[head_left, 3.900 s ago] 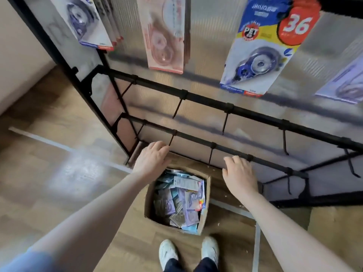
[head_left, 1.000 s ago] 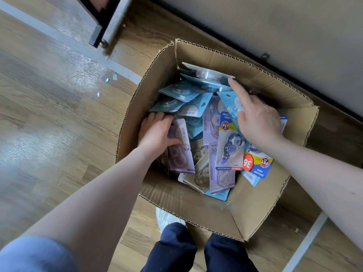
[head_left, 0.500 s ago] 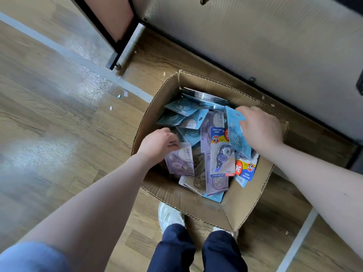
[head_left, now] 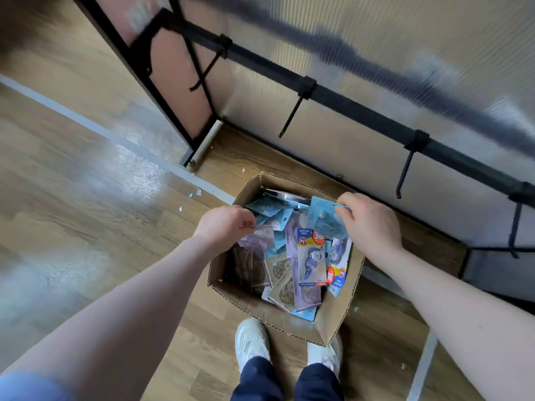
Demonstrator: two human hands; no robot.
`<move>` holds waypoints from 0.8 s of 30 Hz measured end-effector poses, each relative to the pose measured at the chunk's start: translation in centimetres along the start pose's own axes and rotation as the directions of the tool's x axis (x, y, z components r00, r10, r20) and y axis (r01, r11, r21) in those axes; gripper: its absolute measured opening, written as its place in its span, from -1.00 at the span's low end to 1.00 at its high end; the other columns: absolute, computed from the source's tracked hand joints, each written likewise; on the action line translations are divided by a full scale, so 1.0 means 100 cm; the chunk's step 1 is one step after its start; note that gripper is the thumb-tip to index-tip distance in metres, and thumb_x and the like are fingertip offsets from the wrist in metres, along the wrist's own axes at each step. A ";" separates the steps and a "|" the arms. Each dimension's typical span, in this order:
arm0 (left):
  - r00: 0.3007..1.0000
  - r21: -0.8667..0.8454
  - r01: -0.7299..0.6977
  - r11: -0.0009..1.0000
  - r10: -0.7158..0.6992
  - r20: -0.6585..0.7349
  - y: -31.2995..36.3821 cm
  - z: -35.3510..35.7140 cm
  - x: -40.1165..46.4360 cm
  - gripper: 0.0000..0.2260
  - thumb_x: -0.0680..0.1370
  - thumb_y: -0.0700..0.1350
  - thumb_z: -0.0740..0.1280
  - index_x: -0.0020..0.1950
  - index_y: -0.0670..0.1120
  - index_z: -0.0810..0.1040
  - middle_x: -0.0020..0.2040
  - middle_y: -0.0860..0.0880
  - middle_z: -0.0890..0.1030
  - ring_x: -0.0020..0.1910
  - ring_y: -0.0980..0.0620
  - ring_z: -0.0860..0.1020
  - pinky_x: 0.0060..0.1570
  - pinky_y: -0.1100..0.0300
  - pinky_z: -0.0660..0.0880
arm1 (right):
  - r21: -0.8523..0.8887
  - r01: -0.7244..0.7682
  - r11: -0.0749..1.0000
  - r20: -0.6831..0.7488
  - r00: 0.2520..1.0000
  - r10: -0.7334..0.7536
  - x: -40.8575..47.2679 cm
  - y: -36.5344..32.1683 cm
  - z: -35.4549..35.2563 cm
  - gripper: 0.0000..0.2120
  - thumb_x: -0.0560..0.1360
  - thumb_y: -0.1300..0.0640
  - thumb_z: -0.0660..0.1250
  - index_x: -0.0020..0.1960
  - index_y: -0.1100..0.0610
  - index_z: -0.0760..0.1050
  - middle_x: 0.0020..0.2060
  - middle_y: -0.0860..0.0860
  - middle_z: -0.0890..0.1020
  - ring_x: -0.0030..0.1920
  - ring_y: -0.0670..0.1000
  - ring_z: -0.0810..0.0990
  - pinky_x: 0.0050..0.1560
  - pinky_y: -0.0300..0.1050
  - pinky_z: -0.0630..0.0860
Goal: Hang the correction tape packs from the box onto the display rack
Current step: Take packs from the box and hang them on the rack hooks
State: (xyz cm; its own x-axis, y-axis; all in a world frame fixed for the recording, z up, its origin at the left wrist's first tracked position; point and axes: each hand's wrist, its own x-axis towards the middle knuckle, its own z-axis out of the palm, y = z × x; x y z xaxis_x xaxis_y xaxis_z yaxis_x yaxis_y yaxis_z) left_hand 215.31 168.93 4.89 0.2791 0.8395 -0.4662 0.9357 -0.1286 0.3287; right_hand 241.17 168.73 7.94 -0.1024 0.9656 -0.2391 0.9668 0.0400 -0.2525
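An open cardboard box (head_left: 335, 322) stands on the floor at my feet, filled with several correction tape packs (head_left: 311, 259) in blue, purple and tan. My left hand (head_left: 224, 225) pinches the top of a purple pack (head_left: 257, 238) above the box's left side. My right hand (head_left: 369, 224) pinches a light blue pack (head_left: 324, 218) by its upper edge over the box's right side. The display rack's black bar (head_left: 359, 112) with empty hooks (head_left: 291, 117) runs across just beyond the box.
The rack's black frame leg (head_left: 188, 157) stands on the wood floor to the box's left. A pale ribbed back panel (head_left: 347, 47) fills the rack. My white shoes (head_left: 252, 342) touch the box's near side. Small paper scraps (head_left: 194, 193) lie on the floor.
Both hands went from hovering over the box to reaching in and each took a pack. In the last half second they lifted the packs upward and my view rose toward the rack.
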 end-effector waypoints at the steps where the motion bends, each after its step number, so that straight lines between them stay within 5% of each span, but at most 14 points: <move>1: 1.000 0.002 -0.004 1.000 0.004 -0.015 0.004 -0.013 -0.004 -0.89 0.53 0.00 0.31 -0.03 0.01 0.59 -0.09 0.02 0.59 -0.11 -0.04 0.55 -0.23 0.17 0.45 | -0.003 0.007 1.000 -0.012 1.000 -0.007 -0.003 -0.004 -0.012 -0.81 0.60 0.07 0.14 0.03 0.12 0.49 -0.07 0.04 0.59 -0.08 0.12 0.55 -0.28 -0.13 0.24; 10: 0.981 0.080 -0.134 0.988 0.144 -0.128 0.048 -0.142 -0.039 -0.86 0.54 0.01 0.29 -0.01 0.01 0.59 -0.08 0.03 0.59 -0.09 -0.02 0.54 -0.23 0.19 0.43 | 0.084 0.029 0.996 -0.157 0.987 -0.015 -0.026 -0.036 -0.130 -0.84 0.58 0.11 0.20 0.01 0.14 0.53 -0.11 0.04 0.62 -0.11 0.09 0.55 -0.27 -0.14 0.26; 14: 0.963 0.094 -0.193 0.977 0.207 -0.173 0.066 -0.197 -0.055 -0.86 0.54 -0.02 0.29 -0.03 -0.02 0.61 -0.08 0.04 0.61 -0.09 0.00 0.55 -0.15 0.14 0.50 | 0.085 0.023 0.996 -0.216 0.976 -0.004 -0.037 -0.048 -0.181 -0.86 0.57 0.10 0.20 -0.02 0.11 0.53 -0.12 0.00 0.62 -0.12 0.05 0.55 -0.26 -0.10 0.43; 24: 0.894 0.185 -0.255 0.949 0.304 -0.329 0.111 -0.316 -0.102 -0.84 0.54 0.01 0.28 0.03 0.03 0.60 -0.07 0.07 0.60 -0.08 0.07 0.53 -0.23 0.24 0.34 | 0.080 0.063 0.995 -0.409 0.912 -0.025 -0.065 -0.073 -0.277 -0.92 0.50 0.13 0.34 -0.05 0.11 0.60 -0.17 -0.01 0.67 -0.22 0.02 0.63 -0.38 -0.22 0.41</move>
State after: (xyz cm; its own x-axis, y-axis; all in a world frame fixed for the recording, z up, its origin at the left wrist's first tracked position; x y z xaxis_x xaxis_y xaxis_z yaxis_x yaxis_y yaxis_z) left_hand 216.00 175.64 39.27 0.4629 0.8852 -0.0466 0.8569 -0.4335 0.2787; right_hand 241.26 169.27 37.36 -0.0223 0.9849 0.1717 0.9366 0.0807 -0.3409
